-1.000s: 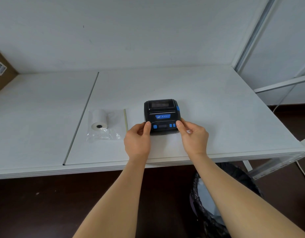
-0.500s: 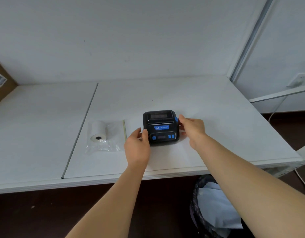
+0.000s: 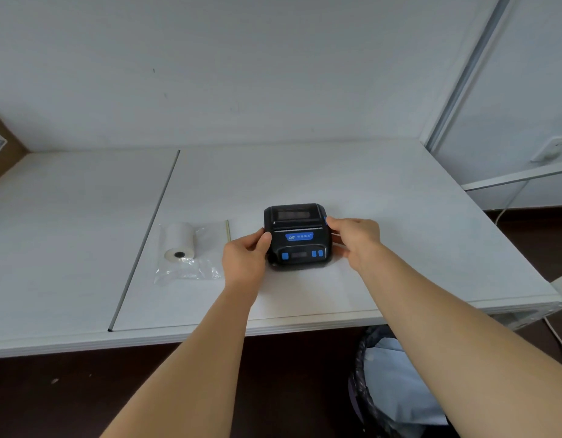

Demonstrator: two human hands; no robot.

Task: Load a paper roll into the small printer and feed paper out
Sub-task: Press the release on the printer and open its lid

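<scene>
A small black printer (image 3: 298, 235) with blue buttons and a blue label sits on the white table (image 3: 399, 216), its lid closed. My left hand (image 3: 245, 260) grips the printer's left side, thumb on the upper edge. My right hand (image 3: 357, 238) holds its right side, fingertips at the blue side latch. A white paper roll (image 3: 179, 240) lies inside a clear plastic bag (image 3: 204, 267) to the left of the printer, untouched.
A thin tan strip (image 3: 228, 230) lies between the bag and the printer. A seam (image 3: 147, 235) divides the tabletop. A cardboard box (image 3: 1, 147) stands at far left. A black bin with a light liner (image 3: 390, 390) stands under the table's front edge.
My right hand has moved from the printer's front corner up along its right side to the blue latch. My left hand stays on the left side. The view has shifted slightly.
</scene>
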